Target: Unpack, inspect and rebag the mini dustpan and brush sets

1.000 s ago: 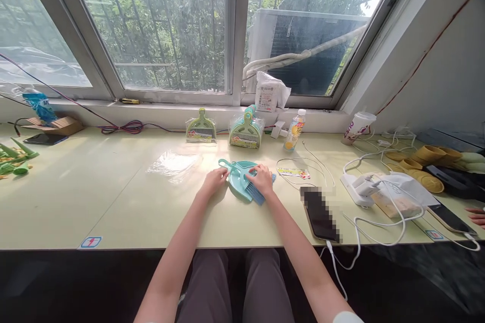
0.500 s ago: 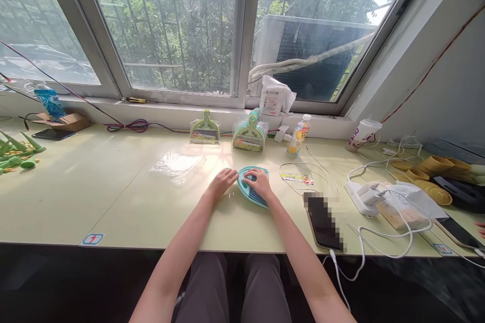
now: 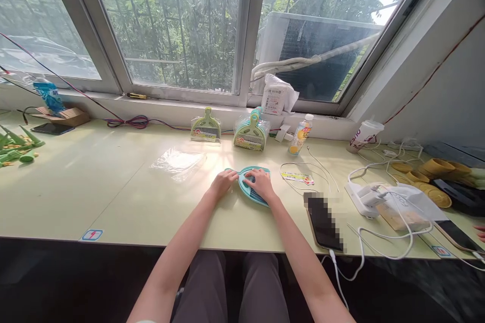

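Note:
A small teal dustpan with a brush nested in it (image 3: 247, 192) lies on the table in front of me, its handle toward the left. My left hand (image 3: 224, 183) is closed round the handle, whose tip shows past the fingers. Over the wide part my right hand (image 3: 262, 182) curls its fingers and thumb onto the brush, hiding part of it. A clear plastic bag (image 3: 178, 162) lies flat beyond my left hand. To the right of the dustpan is a printed label card (image 3: 297, 178).
Bagged green dustpan sets (image 3: 205, 127) and a bagged stack (image 3: 250, 133) stand at the back by a juice bottle (image 3: 301, 135). On the right lie a phone (image 3: 324, 222), a power strip (image 3: 361, 201) and loose white cables. Green plastic parts (image 3: 18, 147) sit far left.
The camera view has shifted slightly. Both hands stay on the dustpan in nearly the same place, with a bit more of the handle tip showing.

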The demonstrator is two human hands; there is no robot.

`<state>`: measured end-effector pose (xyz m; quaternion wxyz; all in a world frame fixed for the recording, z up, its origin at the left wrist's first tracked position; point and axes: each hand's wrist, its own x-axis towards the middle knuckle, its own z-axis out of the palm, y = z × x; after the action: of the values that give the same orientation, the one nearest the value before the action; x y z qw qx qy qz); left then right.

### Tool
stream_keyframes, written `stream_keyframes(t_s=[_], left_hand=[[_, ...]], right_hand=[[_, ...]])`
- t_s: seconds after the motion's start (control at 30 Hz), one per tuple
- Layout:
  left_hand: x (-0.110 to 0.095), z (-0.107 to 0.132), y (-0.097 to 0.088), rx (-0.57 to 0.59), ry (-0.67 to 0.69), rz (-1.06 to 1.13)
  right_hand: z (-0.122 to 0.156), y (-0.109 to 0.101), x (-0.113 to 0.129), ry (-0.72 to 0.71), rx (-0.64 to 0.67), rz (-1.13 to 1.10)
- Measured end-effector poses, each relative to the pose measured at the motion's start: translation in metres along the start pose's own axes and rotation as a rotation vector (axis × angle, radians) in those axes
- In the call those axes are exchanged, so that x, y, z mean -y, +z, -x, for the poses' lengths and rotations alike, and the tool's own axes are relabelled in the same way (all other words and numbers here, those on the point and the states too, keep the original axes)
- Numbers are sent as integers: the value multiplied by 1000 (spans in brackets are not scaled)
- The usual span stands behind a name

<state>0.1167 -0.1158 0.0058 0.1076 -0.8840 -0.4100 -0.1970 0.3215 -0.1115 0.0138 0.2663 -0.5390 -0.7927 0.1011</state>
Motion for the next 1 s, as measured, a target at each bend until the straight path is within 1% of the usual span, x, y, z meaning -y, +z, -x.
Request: stream_keyframes(t_s=[0.1, 0.17, 0.23, 0.3, 0.37, 0.4, 0.43, 0.47, 0.5, 0.57, 0.6, 0.63, 0.67, 0.73, 0.77, 0.83, 0.87, 0.93, 1.0], left_hand=[[1, 0, -2, -58, -54, -1], [0, -1, -4, -108, -58, 15], [-3, -3, -6, -189, -77, 63], [-9, -6, -8, -309, -191, 148], [-16, -10, -10, -429, -384, 294], [-19, -12, -10, -456, -481, 412], [-22, -14, -9, -438, -560, 567], [-25, -16, -7, -373, -608, 750], [-27, -18, -6, -271, -618, 944], [-31, -21, -1, -59, -556, 1282], [-32, -22, 1, 9, -521, 1405], [-33, -22, 2, 39, -510, 1495], [-33, -23, 3, 48, -535, 1556], [-30, -24, 2, 46, -670, 1605], [-27, -24, 1, 41, -748, 1601], [-18, -23, -3, -21, -880, 1567], [-12, -22, -4, -68, -922, 1554], [-1, -20, -7, -163, -976, 1545], [8, -18, -9, -231, -1018, 1553]], right_hand=[[-1, -6, 0, -16, 42, -24], [-1, -10, 0, -11, 68, -72], [-1, -12, 0, 21, 45, -107], [0, -11, 0, 64, -38, -121], [0, -8, 1, 96, -156, -111], [0, -6, 1, 110, -222, -96], [0, -5, 1, 123, -285, -78], [0, -3, 2, 137, -341, -60], [0, -2, 2, 150, -388, -48], [-1, 0, 4, 169, -458, -37], [-1, -1, 4, 169, -478, -31], [-2, -1, 4, 167, -493, -22], [-2, -3, 3, 169, -511, -7], [-4, -6, -2, 217, -563, 45], [-5, -8, -7, 268, -594, 81], [-6, -11, -20, 411, -626, 167], [-6, -12, -28, 484, -601, 209], [-5, -12, -42, 613, -488, 258], [-4, -11, -54, 663, -347, 255]])
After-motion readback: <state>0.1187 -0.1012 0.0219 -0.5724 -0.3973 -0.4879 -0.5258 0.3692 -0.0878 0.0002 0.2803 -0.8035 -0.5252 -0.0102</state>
